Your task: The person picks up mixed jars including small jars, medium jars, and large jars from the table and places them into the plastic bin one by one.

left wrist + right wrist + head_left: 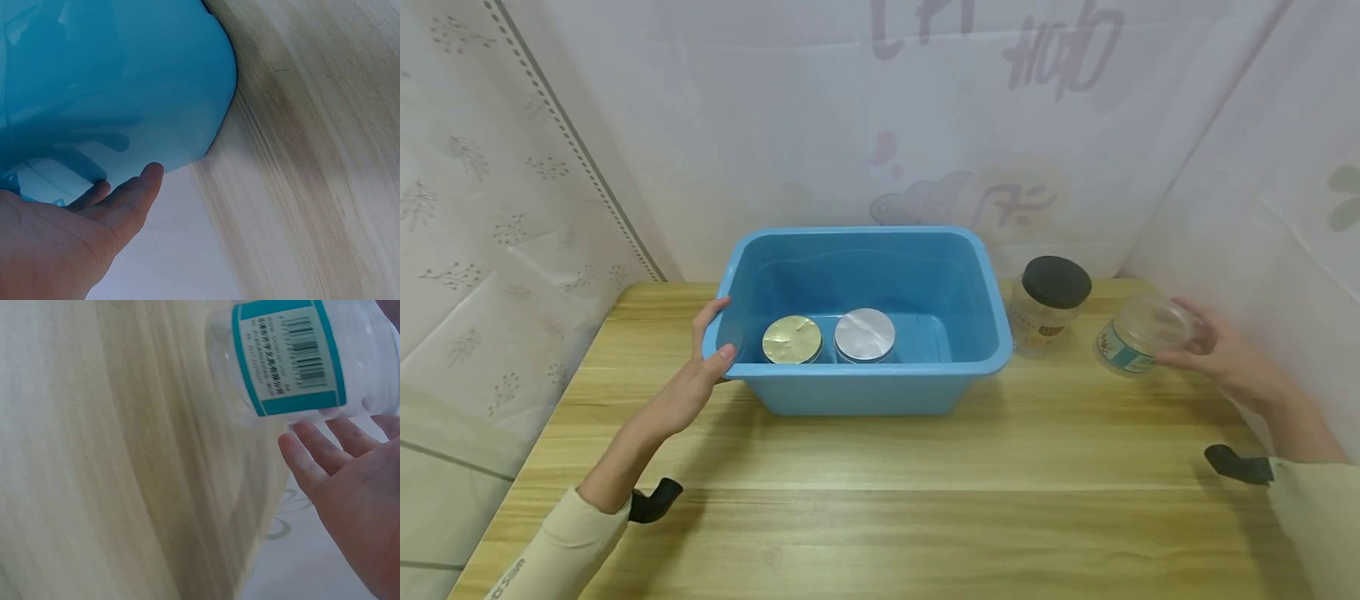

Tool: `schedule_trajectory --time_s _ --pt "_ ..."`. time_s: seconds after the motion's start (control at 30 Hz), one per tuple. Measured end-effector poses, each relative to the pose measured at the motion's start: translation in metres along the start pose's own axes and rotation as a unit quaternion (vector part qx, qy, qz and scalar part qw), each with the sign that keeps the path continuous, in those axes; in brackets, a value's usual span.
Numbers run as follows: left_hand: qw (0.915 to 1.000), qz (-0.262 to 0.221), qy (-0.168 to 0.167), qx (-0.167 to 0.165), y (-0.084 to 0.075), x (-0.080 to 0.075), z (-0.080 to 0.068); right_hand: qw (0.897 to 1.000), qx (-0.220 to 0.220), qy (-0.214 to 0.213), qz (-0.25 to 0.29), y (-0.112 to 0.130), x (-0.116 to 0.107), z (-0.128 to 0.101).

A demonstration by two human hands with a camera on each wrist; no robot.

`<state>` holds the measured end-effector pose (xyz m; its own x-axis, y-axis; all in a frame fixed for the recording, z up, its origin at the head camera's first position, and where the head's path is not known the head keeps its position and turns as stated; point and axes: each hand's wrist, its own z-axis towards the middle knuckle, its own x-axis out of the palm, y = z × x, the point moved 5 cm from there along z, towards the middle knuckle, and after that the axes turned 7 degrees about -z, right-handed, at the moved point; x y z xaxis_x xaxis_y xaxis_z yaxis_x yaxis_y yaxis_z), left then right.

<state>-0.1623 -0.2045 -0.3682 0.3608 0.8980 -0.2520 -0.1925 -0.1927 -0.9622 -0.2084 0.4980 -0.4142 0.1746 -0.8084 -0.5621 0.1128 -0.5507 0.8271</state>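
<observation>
A blue plastic bin (861, 392) stands on the table, and my left hand (688, 392) grips its left rim, thumb over the edge and fingers along the outer side. Inside the bin sit two jars, one with a gold top (792, 339) and one with a silver top (865, 334); their lower parts are hidden by the front wall. On the right, my right hand (1236, 358) holds a clear jar (287, 356) with a teal and white barcode label. Its fingers (312, 453) curve behind the jar near the upper end, and the thumb is mostly out of frame.
Between the bin and my right hand stands a clear jar with a black lid (1056, 282). The wooden table (880, 517) reaches back to a printed white cloth (820, 125), which also hangs along both sides.
</observation>
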Motion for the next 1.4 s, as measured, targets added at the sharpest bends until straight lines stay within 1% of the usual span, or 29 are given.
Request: schedule_trajectory --time_s 0.07,0.17,0.27,0.3,0.4,0.5,0.63,0.8,0.97,1.17,1.4 --pt "1.0 0.001 0.001 0.0 0.0 0.0 0.0 0.999 -0.009 0.002 0.034 -0.001 0.004 0.002" --pt "1.0 0.0 0.002 -0.001 0.0 0.0 0.0 0.999 -0.019 -0.008 0.04 -0.001 0.008 0.005" --pt "1.0 -0.001 0.002 -0.002 0.0 0.0 -0.001 0.999 -0.022 -0.028 0.01 -0.002 0.011 0.007" --pt "1.0 -0.002 0.002 -0.002 0.0 0.0 -0.001 0.999 -0.019 -0.038 -0.014 -0.002 0.011 0.008" --pt "1.0 -0.003 0.002 -0.001 0.0 0.0 -0.001 0.997 -0.006 -0.06 -0.051 -0.004 0.012 0.01" --pt "1.0 -0.003 0.003 0.0 0.0 0.0 -0.001 0.995 0.008 -0.074 -0.065 -0.006 0.013 0.011" --pt "1.0 -0.004 0.004 0.001 0.0 0.0 -0.001 0.995 0.007 -0.078 -0.055 -0.007 0.013 0.01" --pt "1.0 -0.007 0.004 0.001 0.0 -0.001 -0.001 0.997 -0.004 -0.071 -0.04 -0.007 0.012 0.008" --pt "1.0 -0.007 0.004 -0.001 0.001 0.0 0.0 0.997 -0.001 -0.069 -0.035 -0.007 0.009 0.005" --pt "1.0 -0.004 -0.005 0.001 0.002 -0.001 0.001 0.995 0.01 -0.08 -0.05 -0.008 0.002 0.005" --pt "1.0 -0.004 -0.003 0.0 0.001 0.0 0.0 0.992 0.038 -0.09 -0.076 -0.001 -0.005 0.003"
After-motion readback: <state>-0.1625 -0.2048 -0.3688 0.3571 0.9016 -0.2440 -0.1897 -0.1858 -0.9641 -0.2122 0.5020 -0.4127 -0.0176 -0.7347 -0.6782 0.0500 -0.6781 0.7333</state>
